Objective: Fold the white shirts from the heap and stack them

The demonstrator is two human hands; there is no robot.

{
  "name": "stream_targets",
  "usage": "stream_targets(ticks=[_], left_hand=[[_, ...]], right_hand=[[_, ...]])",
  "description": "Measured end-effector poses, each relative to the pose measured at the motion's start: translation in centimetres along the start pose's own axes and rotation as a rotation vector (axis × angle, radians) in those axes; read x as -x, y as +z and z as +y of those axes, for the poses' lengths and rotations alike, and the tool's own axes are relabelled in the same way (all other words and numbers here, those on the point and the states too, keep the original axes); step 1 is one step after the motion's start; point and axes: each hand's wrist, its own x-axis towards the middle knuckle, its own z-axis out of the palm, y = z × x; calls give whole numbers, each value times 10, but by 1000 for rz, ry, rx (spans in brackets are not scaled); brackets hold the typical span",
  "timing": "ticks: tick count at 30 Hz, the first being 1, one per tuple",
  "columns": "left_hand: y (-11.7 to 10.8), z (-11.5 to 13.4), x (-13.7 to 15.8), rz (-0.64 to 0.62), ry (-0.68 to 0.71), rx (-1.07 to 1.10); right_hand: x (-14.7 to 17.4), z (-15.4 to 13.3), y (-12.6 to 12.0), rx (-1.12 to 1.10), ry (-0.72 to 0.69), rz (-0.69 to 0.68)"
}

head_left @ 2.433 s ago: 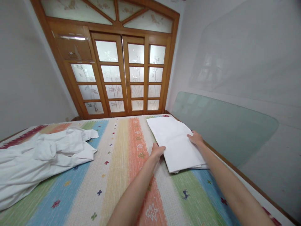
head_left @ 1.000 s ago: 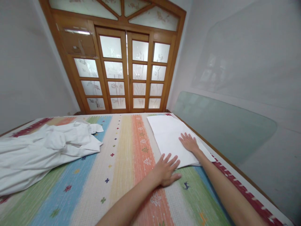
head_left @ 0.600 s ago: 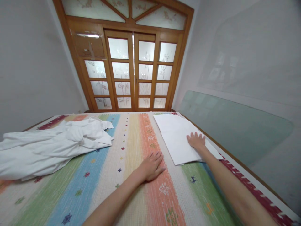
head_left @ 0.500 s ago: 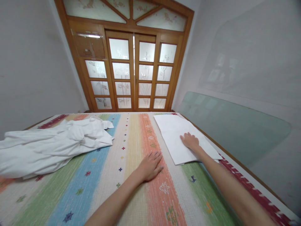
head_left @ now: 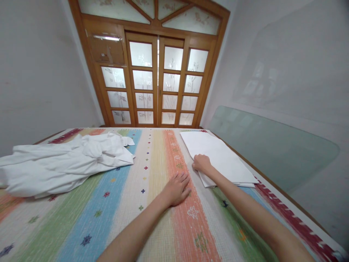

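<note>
My left hand [head_left: 177, 189] lies flat on the orange stripe of the patterned cloth [head_left: 160, 153], fingers stretched out and holding nothing. To its right is a folded white cloth [head_left: 218, 153], a flat, neat rectangle with layers showing along its near edge. At the left edge of this folded cloth is my right hand [head_left: 201, 163], fingers curled over and under the edge; the fingertips are hidden. A crumpled white cloth [head_left: 73, 160], loosely bunched or knotted near its right end, rests at the left, apart from both hands.
A green-grey panel [head_left: 267, 145] leans on the right wall beside the covered surface. Wooden doors [head_left: 158, 80] with frosted panes stand beyond the far edge. A white wall [head_left: 35, 72] rises on the left.
My right hand has moved left from the top of the folded white cloth to its left edge, and its fingers have curled. My left hand stays flat in place.
</note>
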Motion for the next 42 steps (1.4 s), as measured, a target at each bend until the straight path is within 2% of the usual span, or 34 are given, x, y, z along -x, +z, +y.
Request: stream_targets(ticks=[5, 14, 17, 22, 26, 29, 31, 35, 39, 42], left_hand=[[0, 0, 0, -4, -5, 13], [0, 1, 0, 9, -19, 29], [-1, 1, -1, -1, -31, 40], [-3, 2, -4, 2, -71, 111], [-2, 7, -13, 66, -153, 351], [3, 16, -28, 142, -216, 643], [10, 25, -42, 169, -241, 839], [30, 42, -70, 165, -424, 1141], [44, 49, -88, 141, -606, 1319], [46, 48, -95, 154, -678, 1473]], right_hand=[[-1, 11, -2, 29, 33, -3], [0, 48, -17, -100, 171, 74], [11, 43, -17, -95, 135, 52], [37, 32, -11, -19, -21, -41], [56, 43, 3, -89, -209, -94], [69, 55, 17, -167, -331, -64], [76, 61, 22, -194, -357, -28], [82, 72, 16, -241, -226, 46], [80, 83, 4, -367, -10, 268], [83, 86, 1, -464, 4, 378]])
